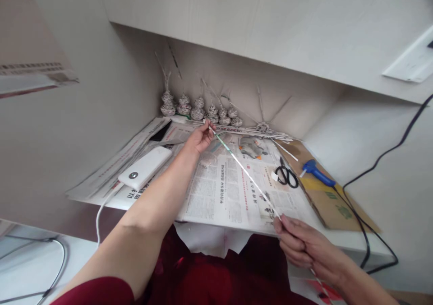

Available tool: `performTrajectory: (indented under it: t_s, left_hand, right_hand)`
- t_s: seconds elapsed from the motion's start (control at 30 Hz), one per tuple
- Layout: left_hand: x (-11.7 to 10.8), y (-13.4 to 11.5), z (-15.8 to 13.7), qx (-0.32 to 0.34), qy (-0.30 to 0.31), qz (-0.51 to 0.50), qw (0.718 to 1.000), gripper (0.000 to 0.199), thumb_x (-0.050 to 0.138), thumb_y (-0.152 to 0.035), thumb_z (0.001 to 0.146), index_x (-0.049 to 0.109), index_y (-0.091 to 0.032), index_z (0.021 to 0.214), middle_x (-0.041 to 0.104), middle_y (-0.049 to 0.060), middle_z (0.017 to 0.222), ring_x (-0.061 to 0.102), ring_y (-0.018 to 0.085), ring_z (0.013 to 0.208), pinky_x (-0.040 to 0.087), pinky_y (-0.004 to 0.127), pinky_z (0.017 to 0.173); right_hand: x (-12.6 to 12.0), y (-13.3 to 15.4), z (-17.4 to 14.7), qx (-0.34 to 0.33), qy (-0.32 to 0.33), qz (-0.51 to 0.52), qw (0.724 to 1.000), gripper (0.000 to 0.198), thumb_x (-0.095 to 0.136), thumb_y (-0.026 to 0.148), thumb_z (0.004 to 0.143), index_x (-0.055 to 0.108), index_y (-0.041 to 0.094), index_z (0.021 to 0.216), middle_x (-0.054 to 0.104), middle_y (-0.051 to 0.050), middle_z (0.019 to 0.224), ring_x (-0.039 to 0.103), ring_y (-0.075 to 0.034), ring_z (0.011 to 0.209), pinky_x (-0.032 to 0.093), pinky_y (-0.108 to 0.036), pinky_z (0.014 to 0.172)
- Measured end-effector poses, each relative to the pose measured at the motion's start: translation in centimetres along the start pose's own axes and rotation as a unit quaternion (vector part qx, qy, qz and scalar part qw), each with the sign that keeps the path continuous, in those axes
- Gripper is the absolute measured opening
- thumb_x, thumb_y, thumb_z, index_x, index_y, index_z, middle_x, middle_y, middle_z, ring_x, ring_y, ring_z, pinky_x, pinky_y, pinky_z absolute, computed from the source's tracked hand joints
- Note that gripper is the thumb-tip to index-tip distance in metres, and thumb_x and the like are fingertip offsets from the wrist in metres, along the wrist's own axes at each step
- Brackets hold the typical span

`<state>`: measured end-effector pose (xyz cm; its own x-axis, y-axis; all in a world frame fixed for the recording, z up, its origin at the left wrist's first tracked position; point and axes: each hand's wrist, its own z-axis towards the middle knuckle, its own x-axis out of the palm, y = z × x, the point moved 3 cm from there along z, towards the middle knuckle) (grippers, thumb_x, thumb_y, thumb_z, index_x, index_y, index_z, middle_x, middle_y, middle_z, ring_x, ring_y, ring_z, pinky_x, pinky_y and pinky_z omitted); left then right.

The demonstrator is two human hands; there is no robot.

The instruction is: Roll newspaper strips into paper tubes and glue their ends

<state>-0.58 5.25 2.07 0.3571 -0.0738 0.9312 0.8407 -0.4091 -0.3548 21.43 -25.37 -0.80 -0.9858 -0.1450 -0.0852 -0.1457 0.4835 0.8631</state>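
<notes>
A thin rolled paper stick (248,175) runs slantwise over the newspaper, held by both hands. My left hand (203,136) pinches its far end near the back of the table. Closer to me, at the table's front edge, my right hand (299,242) is closed around the stick, and a further length trails out below the fist. Just behind my left hand lies a bundle of similar paper sticks (243,128). Several gourd-shaped woven paper pieces (198,109) stand along the back wall, some with sticks poking up. A small round woven start (263,127) with spread sticks is at their right.
Newspaper (216,196) covers the table. Black-handled scissors (287,176) and a grey cloth-like item (251,147) lie on it. On cardboard (333,210) at right rests a blue glue gun (318,173) with a black cord. A white power bank (145,167) with a cable is at left.
</notes>
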Motion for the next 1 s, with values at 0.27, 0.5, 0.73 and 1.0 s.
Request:
performTrajectory:
  t_s: [0.27,0.5,0.73,1.0]
  left_hand:
    - [-0.3,0.1,0.1,-0.003,-0.025,0.02,0.999,0.022,0.046,-0.013,0.091,0.056,-0.01,0.071,0.057,0.003,0.059,0.059,0.008,0.056,0.041,0.009,0.039]
    - [-0.3,0.1,0.1,0.009,-0.023,0.019,1.0,0.019,0.048,-0.012,0.089,0.057,-0.011,0.072,0.059,0.003,0.061,0.062,0.009,0.058,0.047,0.011,0.043]
    - [-0.3,0.2,0.0,0.0,-0.02,0.02,1.0,0.015,0.051,-0.01,0.087,0.058,-0.01,0.074,0.06,0.003,0.061,0.063,0.01,0.057,0.048,0.011,0.042]
    - [-0.2,0.5,0.1,-0.011,-0.007,0.036,0.999,0.019,0.05,-0.012,0.089,0.058,-0.009,0.072,0.06,0.003,0.06,0.063,0.009,0.056,0.049,0.011,0.043]
  right_hand:
    - [-0.2,0.7,-0.4,-0.075,-0.105,-0.265,0.955,0.038,0.044,0.053,0.087,0.055,0.022,0.106,0.056,0.0,0.065,0.052,-0.014,0.052,0.042,-0.025,0.05]
    - [-3.0,2.4,-1.0,-0.235,-0.33,-0.564,0.719,0.035,0.044,0.048,0.088,0.063,0.021,0.102,0.067,-0.013,0.103,0.064,-0.028,0.088,0.046,-0.036,0.072]
    - [-1.1,1.9,-0.5,-0.073,-0.102,-0.16,0.979,0.037,0.042,0.051,0.089,0.06,0.02,0.083,0.043,0.002,0.054,0.048,-0.015,0.056,0.042,-0.028,0.057]
    - [1.1,-0.9,0.1,-0.001,-0.022,0.061,0.998,0.037,0.046,0.055,0.087,0.052,0.019,0.078,0.03,0.008,0.048,0.035,-0.009,0.041,0.029,-0.021,0.043]
